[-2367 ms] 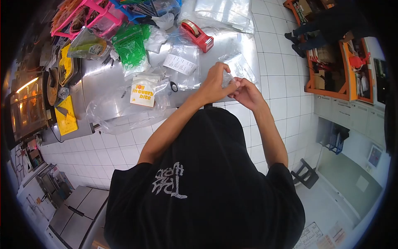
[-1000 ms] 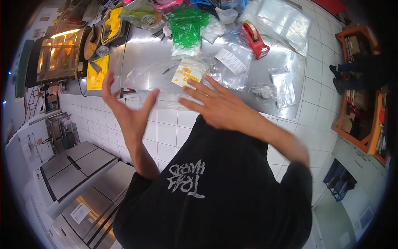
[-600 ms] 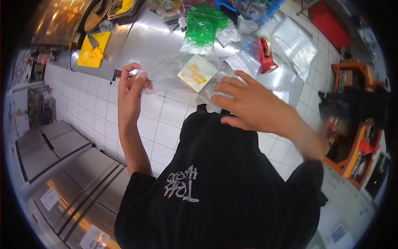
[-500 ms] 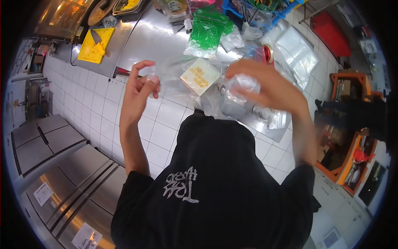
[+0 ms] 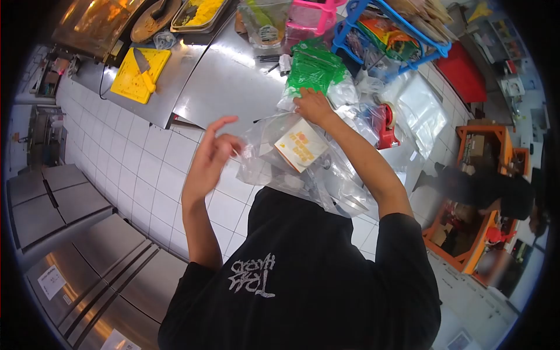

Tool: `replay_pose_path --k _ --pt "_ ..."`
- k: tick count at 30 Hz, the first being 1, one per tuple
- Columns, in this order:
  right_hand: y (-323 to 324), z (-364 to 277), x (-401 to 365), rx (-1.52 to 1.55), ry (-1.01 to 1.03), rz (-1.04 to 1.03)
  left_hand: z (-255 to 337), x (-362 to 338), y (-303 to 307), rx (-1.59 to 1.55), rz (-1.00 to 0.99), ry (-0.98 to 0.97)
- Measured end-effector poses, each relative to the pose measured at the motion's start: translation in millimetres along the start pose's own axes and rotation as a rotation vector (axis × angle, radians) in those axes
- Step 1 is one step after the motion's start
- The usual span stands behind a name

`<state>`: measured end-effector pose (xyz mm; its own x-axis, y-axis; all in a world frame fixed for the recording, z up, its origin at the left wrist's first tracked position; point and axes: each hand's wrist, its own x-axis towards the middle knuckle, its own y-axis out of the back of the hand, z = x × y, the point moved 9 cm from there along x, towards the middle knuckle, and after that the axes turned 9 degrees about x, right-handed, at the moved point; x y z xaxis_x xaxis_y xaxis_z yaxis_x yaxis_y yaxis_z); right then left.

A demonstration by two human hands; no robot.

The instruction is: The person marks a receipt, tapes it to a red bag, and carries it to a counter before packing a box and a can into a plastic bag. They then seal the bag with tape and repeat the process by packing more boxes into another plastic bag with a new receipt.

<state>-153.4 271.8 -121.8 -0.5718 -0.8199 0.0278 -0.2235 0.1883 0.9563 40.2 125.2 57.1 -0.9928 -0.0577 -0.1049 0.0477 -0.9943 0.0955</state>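
A white box with yellow print [image 5: 301,146] sits inside a clear plastic bag [image 5: 262,137] at the table's front edge. My left hand [image 5: 217,153] is at the bag's left side, its index finger stretched and the other fingers bent; at most it touches the bag's edge. My right hand [image 5: 313,107] reaches past the box to the lower edge of the green plastic packets [image 5: 312,67]. Its fingertips rest there, and whether they pinch anything is too small to tell.
A red tape dispenser [image 5: 388,125] and clear bags [image 5: 417,111] lie right. Behind are blue [image 5: 344,32] and pink baskets [image 5: 315,17]. A knife [image 5: 140,60] rests on a yellow cutting board [image 5: 156,63] at left. Another person [image 5: 496,189] is at far right.
My right hand has moved from the bag's right side up to the green packets. The view has shifted, and the box's printed side now shows more fully.
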Motion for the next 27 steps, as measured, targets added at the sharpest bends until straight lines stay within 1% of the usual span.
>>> replay_pose_path --k 1,2,3,4,6,7,8,9,10,11,12,13,15,16,17,18,19,21,23,25,26,27 --pt "-6 0 4 -0.001 0.011 -0.017 -19 9 22 -0.026 0.108 0.026" --pt "-11 7 7 0.022 -0.033 -0.028 -46 19 39 -0.004 0.195 0.064" --pt "-14 14 10 0.042 -0.077 -0.038 -71 35 46 0.122 0.215 0.075" --pt "-17 14 12 0.040 -0.070 -0.056 -97 51 49 0.248 0.229 0.090" --pt "-16 30 9 0.356 -0.237 -0.007 -140 87 36 0.265 0.197 0.056" --pt "-18 31 10 0.355 -0.237 -0.026 -147 107 25 0.389 0.160 -0.090" --pt "-18 34 10 0.465 -0.256 -0.008 -151 127 10 0.514 0.117 -0.239" --pt "-19 38 10 0.576 -0.278 0.009 -160 144 -5 0.615 0.091 -0.271" --pt "-22 41 9 0.575 -0.284 -0.002 -164 159 -22 0.716 0.062 -0.306" --pt "-25 47 9 0.680 -0.310 -0.002 -167 169 -32 0.708 0.060 -0.301" --pt "-25 50 8 0.784 -0.338 0.001 -171 179 -48 0.775 0.012 -0.305" --pt "-24 51 7 0.780 -0.345 0.002 -175 187 -59 0.843 -0.036 -0.314" --pt "-22 57 0 1.001 -0.456 0.029 -182 198 -66 0.831 -0.013 -0.321" --pt "-16 57 -1 1.000 -0.463 0.039 -187 203 -68 0.826 0.015 -0.325" --pt "-8 57 -4 1.034 -0.473 0.092 -195 206 -71 0.825 0.002 -0.331" --pt "1 55 -9 1.068 -0.483 0.143 -199 205 -71 0.866 0.038 -0.343" --pt "15 47 -11 1.067 -0.490 0.148 -198 206 -69 0.907 0.080 -0.355" --pt "52 30 -19 1.125 -0.473 0.195 -198 207 -69 0.884 0.087 -0.353" --pt "106 21 -28 1.187 -0.365 0.354 -196 207 -70 0.867 0.106 -0.342" --pt "133 45 -50 1.729 -0.316 0.531 -195 206 -71 0.913 0.094 -0.349" --pt "162 42 -56 1.907 -0.275 0.642 -193 206 -69 0.920 0.096 -0.344" --pt "191 33 -67 2.045 -0.211 0.659 -193 206 -70 0.924 0.067 -0.334"
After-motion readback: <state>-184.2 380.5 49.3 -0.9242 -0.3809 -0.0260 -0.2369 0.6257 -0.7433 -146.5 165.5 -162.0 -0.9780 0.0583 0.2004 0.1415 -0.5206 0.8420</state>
